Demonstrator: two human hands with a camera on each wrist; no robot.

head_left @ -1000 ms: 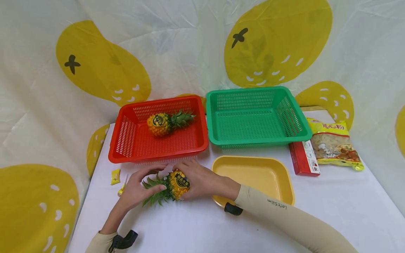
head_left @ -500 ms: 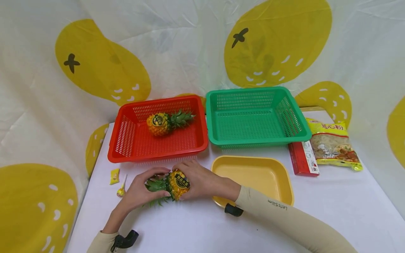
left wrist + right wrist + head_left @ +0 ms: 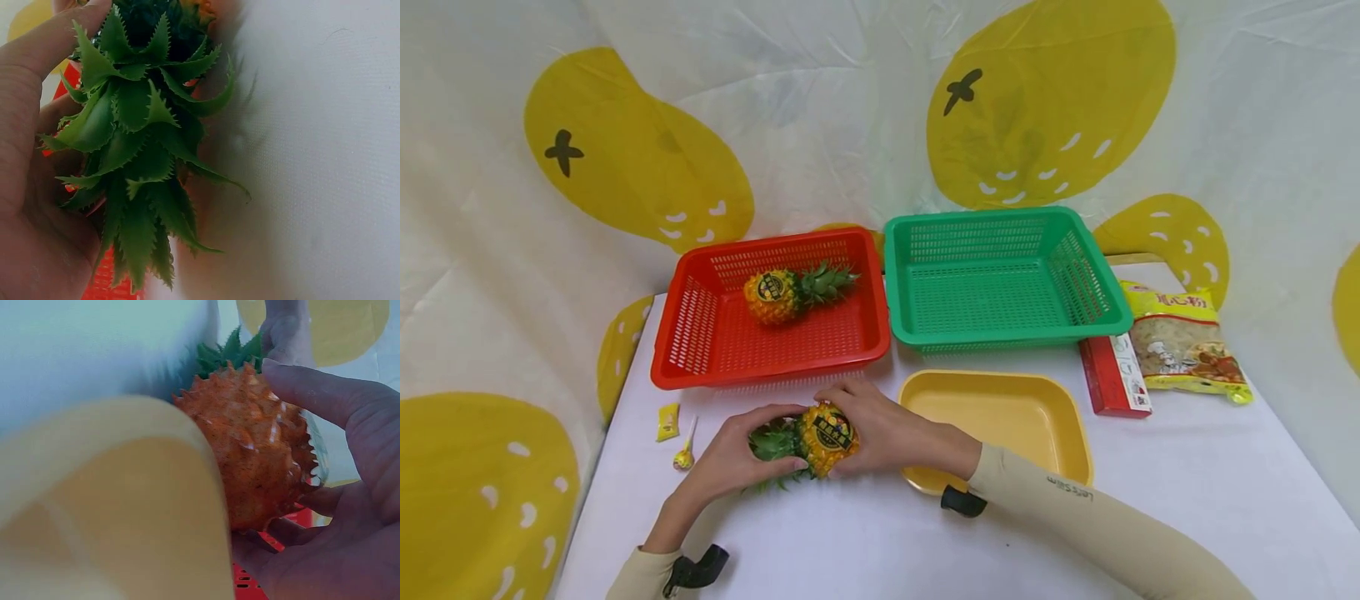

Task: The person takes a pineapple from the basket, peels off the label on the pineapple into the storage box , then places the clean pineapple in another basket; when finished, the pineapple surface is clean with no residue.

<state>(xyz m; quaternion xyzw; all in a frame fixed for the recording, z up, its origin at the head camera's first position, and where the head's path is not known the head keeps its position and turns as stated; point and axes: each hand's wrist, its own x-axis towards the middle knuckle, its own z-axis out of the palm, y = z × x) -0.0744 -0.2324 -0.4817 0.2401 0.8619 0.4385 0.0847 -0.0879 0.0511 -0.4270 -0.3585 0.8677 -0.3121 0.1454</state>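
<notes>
A small pineapple with a dark round label lies between both hands in front of the red basket, its crown to the left. My left hand curls around the leafy crown, thumb on the near side. My right hand grips the orange body from the right, and the right wrist view shows its thumb and fingers around the spiky body. Another pineapple lies in the red basket, crown to the right.
A green basket stands beside the red one. The yellow tray sits under my right forearm. At the right are a red and white box and a yellow food bag. A small yellow packet and a lollipop lie at left.
My left hand has moved right and closed around the crown of the pineapple. My right hand keeps its grip on the body, which has turned slightly.
</notes>
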